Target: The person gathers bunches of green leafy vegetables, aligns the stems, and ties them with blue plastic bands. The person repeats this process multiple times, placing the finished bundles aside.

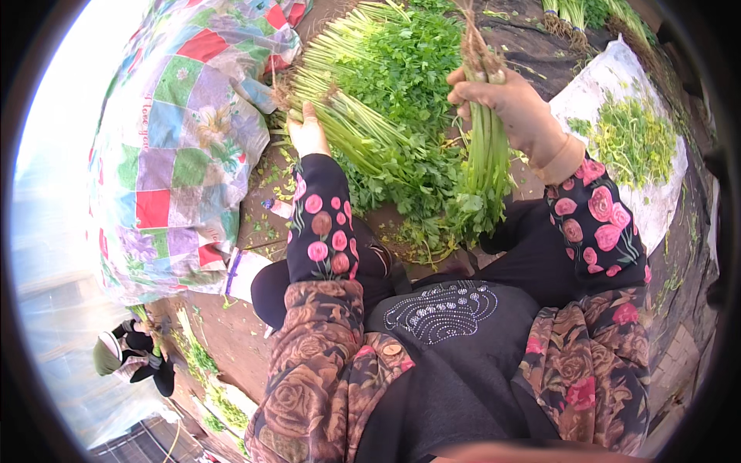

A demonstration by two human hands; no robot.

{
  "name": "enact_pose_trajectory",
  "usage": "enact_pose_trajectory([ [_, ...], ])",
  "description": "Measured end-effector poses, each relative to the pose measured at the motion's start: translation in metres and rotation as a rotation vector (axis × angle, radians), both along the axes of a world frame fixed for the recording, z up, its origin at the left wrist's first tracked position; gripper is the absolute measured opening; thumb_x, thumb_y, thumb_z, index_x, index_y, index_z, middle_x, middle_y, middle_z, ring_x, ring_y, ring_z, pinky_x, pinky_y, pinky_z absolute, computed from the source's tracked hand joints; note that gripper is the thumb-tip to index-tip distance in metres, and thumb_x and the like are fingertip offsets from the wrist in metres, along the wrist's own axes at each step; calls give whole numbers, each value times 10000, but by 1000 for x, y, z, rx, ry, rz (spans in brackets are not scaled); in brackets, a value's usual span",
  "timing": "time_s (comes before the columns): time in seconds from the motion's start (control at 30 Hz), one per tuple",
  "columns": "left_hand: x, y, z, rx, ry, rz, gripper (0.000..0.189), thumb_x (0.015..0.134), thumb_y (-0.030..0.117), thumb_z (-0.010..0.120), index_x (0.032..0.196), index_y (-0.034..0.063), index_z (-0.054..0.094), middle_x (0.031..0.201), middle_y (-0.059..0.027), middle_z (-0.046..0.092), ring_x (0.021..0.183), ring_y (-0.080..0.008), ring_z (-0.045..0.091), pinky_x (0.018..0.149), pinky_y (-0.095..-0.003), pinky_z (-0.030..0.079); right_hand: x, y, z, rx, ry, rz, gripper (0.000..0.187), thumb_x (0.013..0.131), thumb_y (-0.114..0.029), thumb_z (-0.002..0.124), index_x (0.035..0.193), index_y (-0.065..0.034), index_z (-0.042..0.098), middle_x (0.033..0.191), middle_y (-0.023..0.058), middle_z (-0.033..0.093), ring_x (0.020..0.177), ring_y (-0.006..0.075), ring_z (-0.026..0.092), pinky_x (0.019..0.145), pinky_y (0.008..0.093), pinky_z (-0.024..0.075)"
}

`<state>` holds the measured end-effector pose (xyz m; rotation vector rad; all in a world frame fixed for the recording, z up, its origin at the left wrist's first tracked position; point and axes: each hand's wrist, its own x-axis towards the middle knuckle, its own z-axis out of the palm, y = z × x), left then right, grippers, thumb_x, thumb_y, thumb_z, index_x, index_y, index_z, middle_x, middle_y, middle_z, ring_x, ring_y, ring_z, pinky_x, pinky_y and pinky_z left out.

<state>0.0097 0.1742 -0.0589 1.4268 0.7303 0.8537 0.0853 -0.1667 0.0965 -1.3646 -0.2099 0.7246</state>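
Note:
A bunch of leafy green stalks with roots, probably celery (pixel 486 144), hangs leaves down from my right hand (pixel 509 107), which wears a pale glove and is closed around the stalks just below the roots. My left hand (pixel 308 130) lies at the root end of a large heap of the same stalks (pixel 370 133), its thumb up; its fingers are partly hidden, so whether it grips any is unclear. The heap's stalk ends point to the upper left and its leaves to the right. Loose yellowish leaves lie below the heap.
A patchwork-patterned cloth (pixel 179 150) covers something bulky at left. On the right, a white sheet (pixel 642 202) bears trimmed leaves (pixel 634 142). More rooted bunches (pixel 570 17) lie at the upper right. Another person (pixel 136 356) crouches at lower left near more greens (pixel 197 350).

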Motion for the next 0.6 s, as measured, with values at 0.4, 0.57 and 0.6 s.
enact_pose_trajectory([
  [0.4,-8,-197,158,-105,-145,-766,337,998,212,679,1273,37,594,1122,-24,674,1000,-115,642,846,-260,523,-8,12,20,210,-109,-113,764,820,-283,842,1422,32,491,1184,142,677,1069,200,645,846,322,540],
  [0.57,-14,-215,162,-134,-161,-783,370,1031,221,621,1322,12,529,1146,-53,666,975,-124,649,841,-271,538,-8,-6,24,-35,-171,-132,912,793,-290,873,1471,79,388,1218,150,667,1078,215,657,883,326,551],
  [0.6,-14,-214,162,-199,-101,-737,365,1034,215,615,1324,14,523,1149,-53,664,978,-127,651,839,-274,540,-8,-9,25,-10,-213,-68,990,771,-333,880,1496,83,350,1230,154,662,1067,215,660,866,328,550],
])
